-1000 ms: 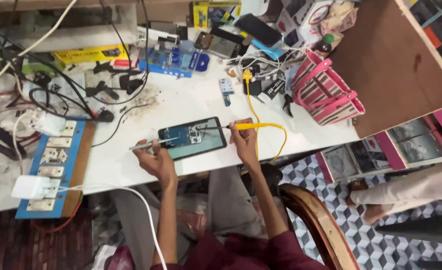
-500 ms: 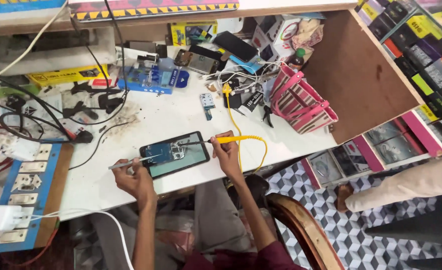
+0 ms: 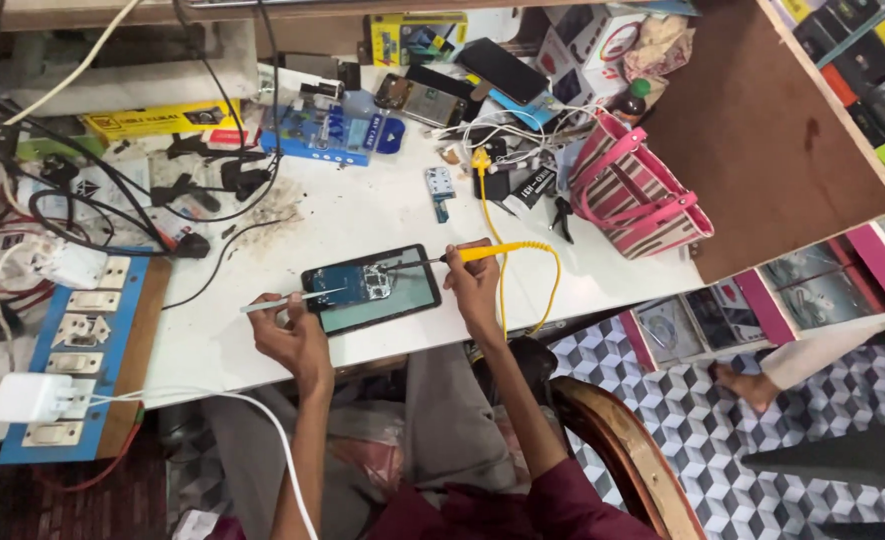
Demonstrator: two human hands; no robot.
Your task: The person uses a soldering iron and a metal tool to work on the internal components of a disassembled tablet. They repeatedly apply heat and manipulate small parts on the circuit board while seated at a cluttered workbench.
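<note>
An opened phone [image 3: 374, 289] lies back side up near the front edge of the white workbench [image 3: 362, 210], with its circuit board exposed. My right hand [image 3: 474, 285] grips a yellow-handled soldering iron [image 3: 467, 255] whose tip rests on the board. Its yellow cable [image 3: 522, 270] loops off the bench edge and back toward the far side. My left hand [image 3: 287, 335] pinches thin metal tweezers [image 3: 287, 300], with their point at the phone's left end.
A blue switchboard [image 3: 82, 350] with a white charger [image 3: 27, 398] sits at the left. Black cables, a blue box [image 3: 322, 135], phones and small parts crowd the back. A pink striped basket [image 3: 637, 190] stands at the right. A wooden chair rim [image 3: 632, 460] and another person's foot [image 3: 742, 385] are below.
The view shifted, so the bench and phone now sit slightly lower and to the right in the frame. Both hands keep their tools on the phone's board.
</note>
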